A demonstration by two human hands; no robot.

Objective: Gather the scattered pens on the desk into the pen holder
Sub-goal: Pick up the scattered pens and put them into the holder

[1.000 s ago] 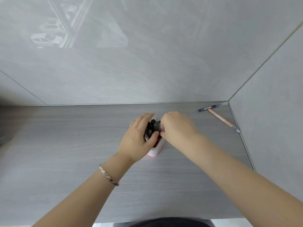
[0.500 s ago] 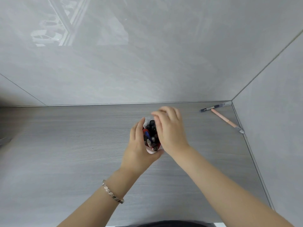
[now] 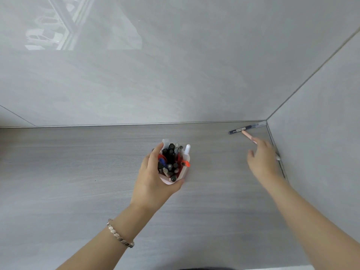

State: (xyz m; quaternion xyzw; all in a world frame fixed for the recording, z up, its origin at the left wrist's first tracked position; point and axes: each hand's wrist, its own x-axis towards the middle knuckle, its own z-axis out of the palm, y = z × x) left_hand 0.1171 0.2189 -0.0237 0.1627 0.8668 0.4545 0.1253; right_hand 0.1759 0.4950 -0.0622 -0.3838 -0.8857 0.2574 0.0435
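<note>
The left hand (image 3: 153, 180) wraps around the pen holder (image 3: 183, 173), a small white cup with a red lining standing on the grey wood-grain desk (image 3: 78, 172), and it's crammed with upright pens (image 3: 171, 158) in black, blue, white and red-orange caps. Over by the far right corner the right hand (image 3: 263, 162) is spread open and gripping nothing, its fingers lying over the pink pen (image 3: 247, 135), a slim pale shaft running along the wall edge. Just beyond it, touching its far tip, lies the dark blue pen (image 3: 245, 129) with a white label, flat against the back wall.
</note>
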